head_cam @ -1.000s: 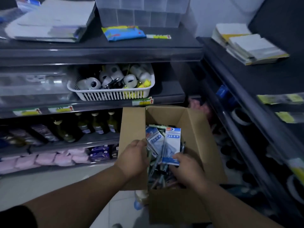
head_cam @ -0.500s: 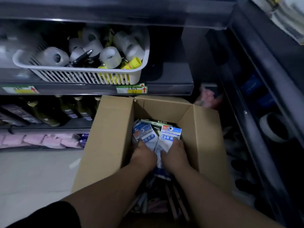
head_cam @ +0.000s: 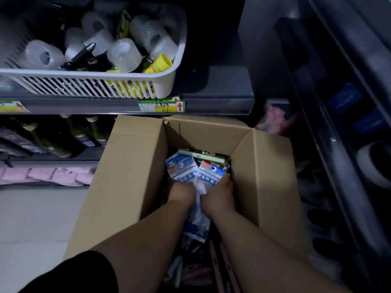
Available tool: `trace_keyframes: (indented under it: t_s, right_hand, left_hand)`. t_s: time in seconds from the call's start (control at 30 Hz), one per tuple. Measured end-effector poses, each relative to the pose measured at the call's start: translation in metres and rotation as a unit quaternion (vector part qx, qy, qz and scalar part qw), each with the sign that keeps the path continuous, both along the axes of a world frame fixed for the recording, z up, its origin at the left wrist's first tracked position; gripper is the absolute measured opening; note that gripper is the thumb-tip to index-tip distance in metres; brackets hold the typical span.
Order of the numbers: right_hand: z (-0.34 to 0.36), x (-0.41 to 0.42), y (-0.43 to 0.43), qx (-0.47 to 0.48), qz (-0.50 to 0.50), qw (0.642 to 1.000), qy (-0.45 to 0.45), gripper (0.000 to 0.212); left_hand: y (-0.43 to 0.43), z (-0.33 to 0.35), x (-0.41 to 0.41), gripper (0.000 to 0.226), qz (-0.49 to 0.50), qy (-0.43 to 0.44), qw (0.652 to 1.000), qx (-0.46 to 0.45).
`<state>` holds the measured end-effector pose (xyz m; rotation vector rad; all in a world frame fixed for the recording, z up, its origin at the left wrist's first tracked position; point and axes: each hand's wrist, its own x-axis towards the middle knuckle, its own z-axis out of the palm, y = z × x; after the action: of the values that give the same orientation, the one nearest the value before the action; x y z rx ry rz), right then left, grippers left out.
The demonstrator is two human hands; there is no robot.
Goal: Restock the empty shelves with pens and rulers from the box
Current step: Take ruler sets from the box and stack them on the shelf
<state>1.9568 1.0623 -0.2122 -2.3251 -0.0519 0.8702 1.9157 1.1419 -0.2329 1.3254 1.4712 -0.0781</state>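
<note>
Box (head_cam: pixel 131 176) is presenting as plain brown cardboard, matt, creased at the folds. Packets (head_cam: pixel 211 176) inside are showing glossy, crinkled plastic film over blue-and-white print. Basket (head_cam: pixel 84 81) is reading as smooth white moulded plastic. Rolls (head_cam: pixel 44 55) in it are appearing frosted and translucent. Shelf (head_cam: pixel 220 102) is showing a dark, smooth face with a dull sheen; its material cannot be told. Label (head_cam: pixel 160 105) is looking like printed paper. Bottles (head_cam: pixel 78 134) are gleaming like dark glass. Sleeve (head_cam: pixel 80 273) is appearing as matt black cloth.

White slatted basket (head_cam: pixel 84 85) of clear tape rolls (head_cam: pixel 124 55), dark bottles (head_cam: pixel 53 142) below it, pink packs (head_cam: pixel 42 175) beneath them
</note>
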Motion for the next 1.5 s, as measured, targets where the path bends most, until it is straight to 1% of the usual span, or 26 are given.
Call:
trace_keyframes:
  t_s: [0.1,0.17,0.23,0.33,0.4,0.5,0.57,0.63,0.67,0.73,0.77,0.83,0.9,0.97,1.0,1.03,1.07,1.13,1.17,1.2,1.23,1.3,1.4,1.43,1.5]
  right_hand:
    - [-0.006,0.001,0.001,-0.004,-0.043,0.999,0.024,0.087]
    - [-0.007,0.004,0.002,-0.027,-0.058,0.997,0.05,0.075]
    - [-0.008,0.009,0.002,-0.034,-0.061,0.996,0.064,0.06]
    - [-0.009,0.008,0.003,-0.036,-0.033,0.998,0.04,0.04]
    - [-0.009,0.005,0.004,-0.035,-0.034,0.999,0.013,0.039]
    - [-0.009,0.004,0.004,-0.011,-0.061,0.998,-0.027,0.043]
    - [-0.003,0.003,0.004,0.018,-0.074,0.996,-0.051,0.044]
    - [0.004,0.0,0.002,0.048,-0.079,0.993,-0.074,0.052]
    - [0.009,-0.002,0.0,0.064,-0.084,0.992,-0.074,0.058]
    - [0.018,-0.005,-0.004,0.1,-0.107,0.988,-0.051,0.057]
    - [0.022,-0.006,-0.006,0.107,-0.113,0.987,-0.04,0.057]
    - [0.028,-0.009,-0.009,0.098,-0.103,0.989,-0.047,0.065]
    - [0.035,-0.012,-0.009,0.113,-0.112,0.986,-0.045,0.057]
    - [0.044,-0.015,-0.011,0.12,-0.12,0.984,-0.054,0.048]
    - [0.05,-0.015,-0.013,0.119,-0.115,0.984,-0.065,0.047]
    - [0.055,-0.014,-0.014,0.12,-0.109,0.983,-0.083,0.049]
    - [0.061,-0.014,-0.016,0.12,-0.1,0.982,-0.107,0.056]
    - [0.068,-0.015,-0.016,0.12,-0.081,0.979,-0.146,0.078]
    - [0.071,-0.016,-0.015,0.129,-0.075,0.977,-0.15,0.085]
    - [0.076,-0.017,-0.013,0.15,-0.068,0.976,-0.142,0.085]
    - [0.08,-0.018,-0.012,0.179,-0.066,0.975,-0.116,0.079]
    - [0.09,-0.018,-0.012,0.244,-0.077,0.966,-0.037,0.06]
    - [0.118,-0.023,-0.015,0.321,-0.078,0.944,0.03,0.024]
    - [0.129,-0.027,-0.016,0.348,-0.084,0.933,0.04,0.018]
    - [0.15,-0.038,-0.02,0.403,-0.116,0.906,0.054,0.016]
  left_hand:
    - [-0.003,0.006,-0.002,0.029,0.039,-0.044,0.997,-0.042]
    - [-0.004,0.012,-0.002,0.021,0.054,-0.059,0.995,-0.064]
    - [-0.003,0.015,-0.003,0.026,0.079,-0.084,0.991,-0.073]
    - [-0.003,0.012,-0.001,0.038,0.085,-0.133,0.984,-0.08]
    - [-0.004,0.009,0.001,0.038,0.087,-0.168,0.978,-0.089]
    - [-0.004,0.023,0.003,0.034,0.036,-0.191,0.98,-0.04]
    - [-0.002,0.038,0.001,0.025,-0.014,-0.207,0.978,-0.007]
    - [-0.001,0.055,-0.004,0.014,-0.066,-0.213,0.974,0.041]
    - [0.0,0.064,-0.007,0.011,-0.087,-0.214,0.97,0.068]
    - [0.004,0.081,-0.013,0.008,-0.118,-0.218,0.961,0.125]
    - [0.006,0.089,-0.016,0.008,-0.129,-0.22,0.954,0.155]
    - [0.01,0.106,-0.022,0.008,-0.144,-0.22,0.942,0.21]
    - [0.015,0.118,-0.027,0.007,-0.148,-0.222,0.933,0.241]
    - [0.019,0.125,-0.031,0.006,-0.145,-0.225,0.931,0.247]
    - [0.021,0.129,-0.032,0.006,-0.144,-0.228,0.931,0.246]
    - [0.022,0.131,-0.033,0.006,-0.144,-0.235,0.93,0.242]
    - [0.024,0.133,-0.033,0.007,-0.146,-0.241,0.93,0.236]
    - [0.028,0.136,-0.034,0.009,-0.146,-0.254,0.93,0.223]
    - [0.031,0.138,-0.035,0.009,-0.139,-0.267,0.929,0.213]
    - [0.034,0.141,-0.036,0.011,-0.13,-0.282,0.929,0.2]
    - [0.037,0.146,-0.036,0.014,-0.124,-0.297,0.928,0.19]
    - [0.044,0.16,-0.036,0.016,-0.116,-0.324,0.924,0.166]
    - [0.05,0.182,-0.037,0.01,-0.083,-0.368,0.923,0.079]
    - [0.051,0.189,-0.037,0.01,-0.078,-0.376,0.922,0.037]
    - [0.047,0.206,-0.04,0.019,-0.095,-0.4,0.91,-0.051]
